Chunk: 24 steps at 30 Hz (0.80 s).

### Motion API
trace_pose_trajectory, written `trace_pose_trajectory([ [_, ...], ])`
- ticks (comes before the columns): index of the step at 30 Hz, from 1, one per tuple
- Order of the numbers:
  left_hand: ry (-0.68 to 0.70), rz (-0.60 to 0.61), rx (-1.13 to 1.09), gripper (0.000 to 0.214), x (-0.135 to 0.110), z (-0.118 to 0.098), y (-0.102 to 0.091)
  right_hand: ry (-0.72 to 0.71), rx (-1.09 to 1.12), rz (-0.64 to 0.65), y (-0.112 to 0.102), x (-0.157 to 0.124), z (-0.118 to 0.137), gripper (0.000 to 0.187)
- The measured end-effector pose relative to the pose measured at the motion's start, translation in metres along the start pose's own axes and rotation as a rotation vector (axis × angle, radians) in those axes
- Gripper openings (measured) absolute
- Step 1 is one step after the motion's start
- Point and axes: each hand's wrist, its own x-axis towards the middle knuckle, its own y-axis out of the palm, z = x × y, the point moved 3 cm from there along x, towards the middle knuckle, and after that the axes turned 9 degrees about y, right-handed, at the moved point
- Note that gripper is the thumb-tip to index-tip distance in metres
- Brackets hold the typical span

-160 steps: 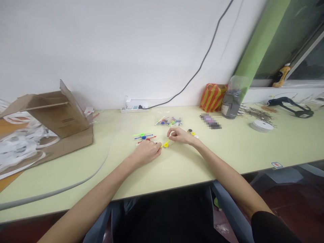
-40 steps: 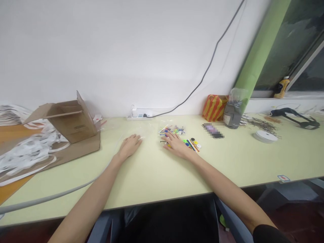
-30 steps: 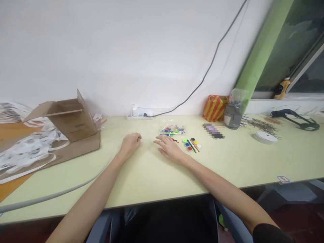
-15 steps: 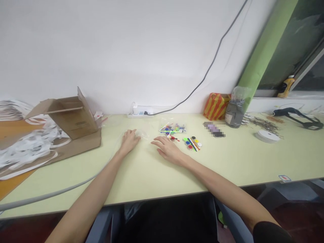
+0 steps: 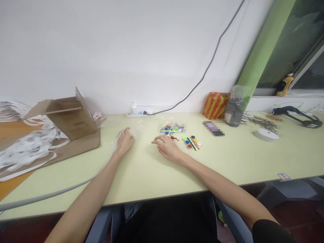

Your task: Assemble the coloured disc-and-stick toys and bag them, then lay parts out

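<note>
Left hand (image 5: pixel 125 142): curling loosely around the end of a pale flexible tube (image 5: pixel 73 186), though whether it is gripping cannot be told.
Right hand (image 5: pixel 167 148): lying open on the pale green desk (image 5: pixel 227 160), holding nothing, fingertips just beside a small red plastic piece (image 5: pixel 173 138).
Handling: tube appears light and soft, bending easily, so taking it near its end seems best.
Nearby: clear bag of coloured plastic parts (image 5: pixel 172 128) and round coloured discs (image 5: pixel 191 143) are lying ahead; cardboard box (image 5: pixel 73 123) is standing left.

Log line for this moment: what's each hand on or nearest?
left hand: on clear plastic film | right hand: open, nearest small red plastic piece | beyond: bagged colored parts
</note>
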Motion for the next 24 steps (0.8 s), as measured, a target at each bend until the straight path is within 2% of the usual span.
trace_pose_trajectory([
  [4, 0.049, -0.022, -0.041, 0.053, 0.004, -0.006, -0.005, -0.016, 0.019, -0.060, -0.003, 0.000, 0.002, 0.039],
  [8, 0.120, -0.014, -0.059, 0.052, 0.001, -0.018, -0.007, -0.012, 0.018, -0.055, -0.002, 0.000, 0.002, 0.039],
  [12, 0.004, 0.029, 0.034, 0.062, -0.004, -0.013, -0.004, -0.006, 0.020, -0.029, 0.000, 0.000, 0.002, 0.039],
  [15, -0.053, 0.048, 0.006, 0.061, -0.003, -0.002, -0.001, -0.011, 0.032, -0.021, 0.000, 0.000, 0.003, 0.038],
  [20, -0.059, 0.015, -0.020, 0.054, 0.001, 0.007, -0.002, -0.021, 0.042, -0.035, -0.002, 0.000, 0.004, 0.036],
  [24, 0.028, 0.036, -0.054, 0.039, 0.003, -0.005, -0.002, -0.009, 0.034, -0.044, -0.003, 0.000, 0.004, 0.036],
])
